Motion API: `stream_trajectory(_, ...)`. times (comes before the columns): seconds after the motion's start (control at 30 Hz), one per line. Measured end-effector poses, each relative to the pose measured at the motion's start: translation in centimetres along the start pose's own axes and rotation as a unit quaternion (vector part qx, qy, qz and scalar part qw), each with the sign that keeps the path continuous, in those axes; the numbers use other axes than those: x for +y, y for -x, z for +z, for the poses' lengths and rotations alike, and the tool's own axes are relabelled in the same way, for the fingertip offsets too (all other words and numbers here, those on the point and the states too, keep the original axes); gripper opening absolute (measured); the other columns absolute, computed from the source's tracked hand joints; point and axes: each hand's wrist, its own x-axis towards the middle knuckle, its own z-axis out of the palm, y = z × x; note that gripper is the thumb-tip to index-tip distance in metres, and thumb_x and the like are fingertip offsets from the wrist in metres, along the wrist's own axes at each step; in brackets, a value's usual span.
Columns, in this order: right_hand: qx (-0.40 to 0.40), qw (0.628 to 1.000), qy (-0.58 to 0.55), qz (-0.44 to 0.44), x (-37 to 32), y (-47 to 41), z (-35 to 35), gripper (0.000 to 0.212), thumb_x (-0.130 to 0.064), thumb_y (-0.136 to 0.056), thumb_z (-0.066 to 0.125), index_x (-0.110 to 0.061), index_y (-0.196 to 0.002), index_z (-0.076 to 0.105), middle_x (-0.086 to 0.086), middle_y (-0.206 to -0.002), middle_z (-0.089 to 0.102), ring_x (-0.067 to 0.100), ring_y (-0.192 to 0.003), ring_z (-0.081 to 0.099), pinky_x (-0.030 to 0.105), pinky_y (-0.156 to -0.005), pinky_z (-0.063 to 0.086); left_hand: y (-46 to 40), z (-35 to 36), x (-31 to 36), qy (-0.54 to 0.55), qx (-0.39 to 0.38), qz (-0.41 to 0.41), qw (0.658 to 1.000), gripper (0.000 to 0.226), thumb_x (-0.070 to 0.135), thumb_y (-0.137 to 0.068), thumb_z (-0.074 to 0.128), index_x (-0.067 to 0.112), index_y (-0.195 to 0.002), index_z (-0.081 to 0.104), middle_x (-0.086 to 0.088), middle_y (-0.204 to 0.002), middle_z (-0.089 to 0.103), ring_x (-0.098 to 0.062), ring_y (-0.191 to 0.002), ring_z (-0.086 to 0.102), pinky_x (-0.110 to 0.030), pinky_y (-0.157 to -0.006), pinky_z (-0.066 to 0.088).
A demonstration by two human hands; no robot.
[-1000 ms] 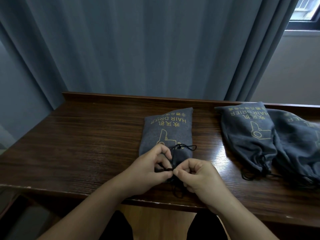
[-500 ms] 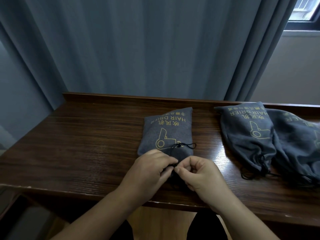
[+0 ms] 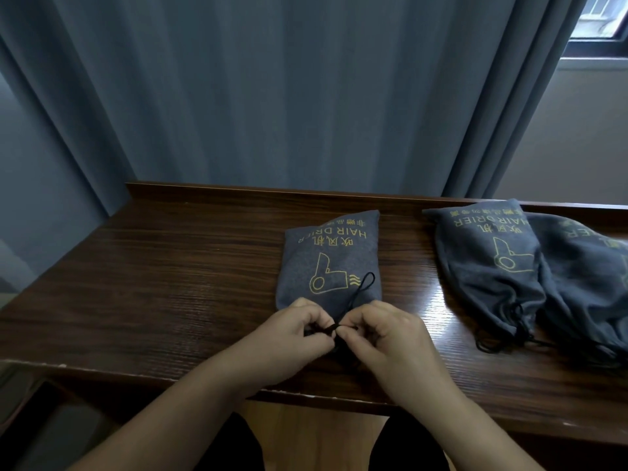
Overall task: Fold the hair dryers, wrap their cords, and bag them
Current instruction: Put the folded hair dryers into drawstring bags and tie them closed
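Our left hand and right hand pinch the black drawstring of our grey felt bag printed "HAIR DRIER"

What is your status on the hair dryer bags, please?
Left hand, right hand pinching drawstring of middle bag. Two bags lie right. Nothing obstructing.

Grey bag with yellow print, black drawstring, dark wood-grain table, blue-grey curtain
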Motion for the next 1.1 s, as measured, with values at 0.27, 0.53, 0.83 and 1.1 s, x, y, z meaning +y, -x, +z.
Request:
stream_trajectory(0.27,-0.025,0.993,-0.081,0.085,-0.5,-0.5,-0.1,0.013,-0.025,-0.085,0.077,-0.034,-0.077,0.073,-0.013,-0.075,0.067,0.008,-0.072,0.062,0.013,-0.062,0.042,-0.5,0.7,-0.6,-0.054,0.112,0.070,0.990,0.024,0.057,-0.063,0.064,0.035,-0.071,0.058,0.010,-0.089,0.062,-0.006,-0.081,0.060,-0.032,-0.077,0.052)
stream_trajectory(0.53,-0.061,0.975,-0.155,0.144,-0.4,-0.6,-0.3,0.011,-0.027,-0.089,0.075,-0.036,-0.083,0.074,-0.010,-0.064,0.065,0.001,-0.061,0.058,0.020,-0.060,0.046,-0.1,-0.2,-0.8,-0.047,0.133,0.110,0.984,0.009,0.023,-0.081,0.081,0.028,-0.087,0.080,0.015,-0.092,0.072,-0.002,-0.092,0.068,-0.029,-0.087,0.055)
stream_trajectory(0.83,-0.064,0.962,-0.193,0.181,-0.7,-0.8,-0.5,0.012,-0.028,-0.089,0.075,-0.029,-0.077,0.075,-0.005,-0.055,0.062,0.000,-0.046,0.050,0.011,-0.049,0.035,1.0,-0.7,-1.2,-0.369,0.179,0.269,0.871,0.031,0.030,-0.098,0.048,0.016,-0.104,0.075,0.004,-0.096,0.074,-0.018,-0.080,0.069,-0.036,-0.066,0.059)
stream_trajectory(1.1,-0.056,0.996,-0.001,0.072,-0.2,-0.2,-0.8,0.020,-0.031,-0.087,0.074,-0.040,-0.074,0.063,-0.024,-0.087,0.065,0.000,-0.081,0.063,0.009,-0.067,0.041,3.0,-2.4,-2.1,-0.403,0.144,0.236,0.873,0.023,0.033,-0.099,0.046,0.025,-0.092,0.066,0.012,-0.081,0.061,-0.010,-0.072,0.060,-0.034,-0.056,0.054)
